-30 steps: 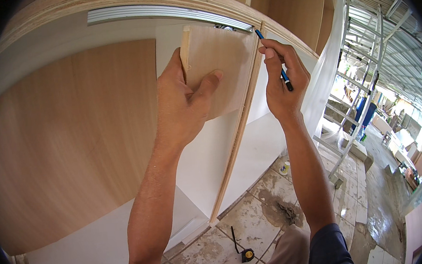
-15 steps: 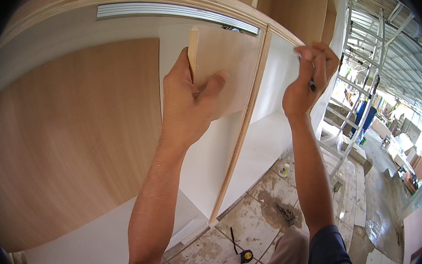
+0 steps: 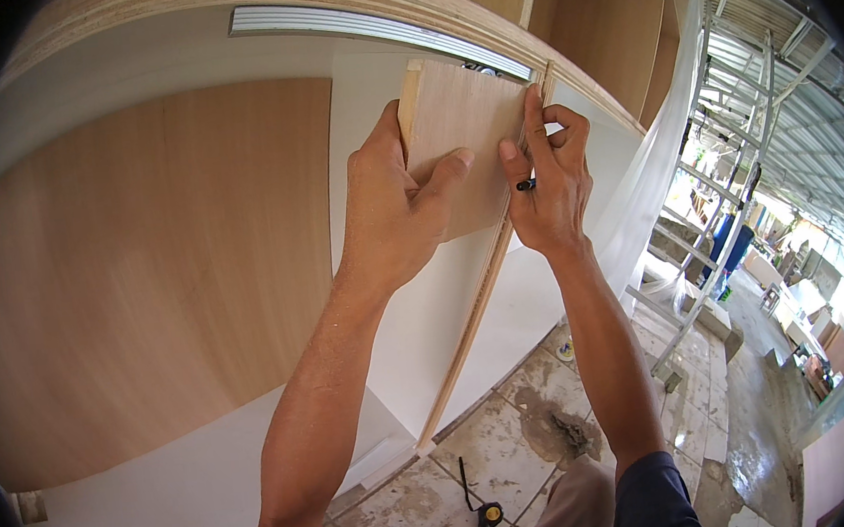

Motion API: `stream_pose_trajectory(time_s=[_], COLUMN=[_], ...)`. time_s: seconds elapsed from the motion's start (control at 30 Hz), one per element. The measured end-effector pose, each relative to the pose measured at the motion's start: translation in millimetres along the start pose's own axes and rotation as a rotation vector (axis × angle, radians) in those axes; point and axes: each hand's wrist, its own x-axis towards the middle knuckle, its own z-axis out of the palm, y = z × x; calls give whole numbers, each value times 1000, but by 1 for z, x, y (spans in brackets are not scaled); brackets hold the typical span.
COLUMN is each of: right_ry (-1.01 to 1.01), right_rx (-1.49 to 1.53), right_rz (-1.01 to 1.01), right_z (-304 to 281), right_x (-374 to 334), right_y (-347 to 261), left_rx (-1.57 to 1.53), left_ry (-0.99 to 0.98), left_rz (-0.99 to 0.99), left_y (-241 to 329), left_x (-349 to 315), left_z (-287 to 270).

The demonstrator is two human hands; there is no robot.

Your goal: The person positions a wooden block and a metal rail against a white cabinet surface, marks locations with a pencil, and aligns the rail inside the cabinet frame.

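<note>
My left hand (image 3: 392, 206) grips a small flat wooden board (image 3: 478, 123) by its left edge, thumb across its front face. The board stands upright inside the cabinet, under a silver grooved metal track (image 3: 372, 35), its right edge by the plywood-edged divider (image 3: 468, 330). My right hand (image 3: 553, 192) is at that right edge, fingertips touching the board or the divider's top; I cannot tell which. A slim pen-like tool with a black end (image 3: 527, 185) is tucked in this hand, mostly hidden by the fingers.
A large wooden panel (image 3: 162, 276) stands at the left in the white-lined cabinet. On the stained tile floor lies a tape measure (image 3: 489, 514). Plastic sheeting (image 3: 652, 193) hangs at the right, beside a metal ladder (image 3: 738, 206). Open wooden shelving (image 3: 602, 27) rises behind.
My right hand has moved left and inward, from beyond the divider to the board's right edge. My left hand and the board have shifted slightly right in the view.
</note>
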Motion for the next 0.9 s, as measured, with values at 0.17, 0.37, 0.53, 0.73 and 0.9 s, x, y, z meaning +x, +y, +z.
stream_pose_trajectory(time_s=[0.17,0.37,0.53,0.73,0.9], right_ry=[7,-83,-194,-207,-247], right_rx=[18,24,30,28,66], right_rz=[-37,-96,-126,-192,-121], right_z=[0,1,-10,-14,-18], right_x=[-2,-13,-25,-27,-24], right_y=[4,18,30,37,39], left_rx=[56,62,38,30,52], left_ry=[-4,-7,-10,-19,21], left_rz=[38,40,32,4,52], left_y=[-1,-8,-6,-3,-3], left_x=[0,0,2,1,1], left_z=[-1,-5,0,-2,1])
